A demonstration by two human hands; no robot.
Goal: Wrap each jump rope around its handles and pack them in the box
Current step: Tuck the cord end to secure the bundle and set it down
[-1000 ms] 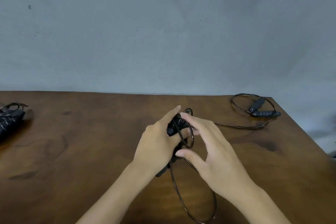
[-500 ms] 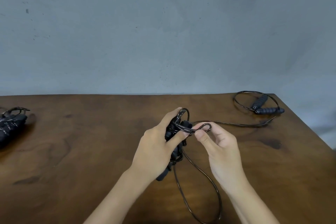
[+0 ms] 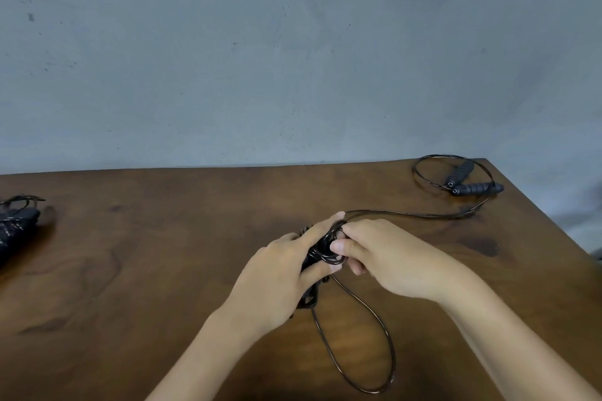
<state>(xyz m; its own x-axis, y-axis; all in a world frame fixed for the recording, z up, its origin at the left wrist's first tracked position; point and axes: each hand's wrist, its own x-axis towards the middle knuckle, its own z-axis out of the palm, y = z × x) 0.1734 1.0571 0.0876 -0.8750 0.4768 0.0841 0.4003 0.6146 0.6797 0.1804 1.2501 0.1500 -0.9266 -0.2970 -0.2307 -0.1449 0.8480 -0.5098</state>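
My left hand (image 3: 277, 277) grips a pair of black jump-rope handles (image 3: 314, 257) at the middle of the wooden table, partly wound with thin black rope. My right hand (image 3: 384, 254) pinches the rope against the handles near their top. A loose loop of the rope (image 3: 374, 345) lies on the table below my hands. Another strand (image 3: 410, 214) runs right toward a second jump rope (image 3: 469, 184), unwrapped, with two black handles near the far right corner. A wrapped jump rope (image 3: 16, 225) lies at the left edge. No box is in view.
The brown wooden table (image 3: 163, 254) ends at a grey wall behind and drops off at its right edge (image 3: 553, 225).
My right hand carried a small loop of rope from right of the handles back onto them and now presses it there. The left hand kept hold of the handles.
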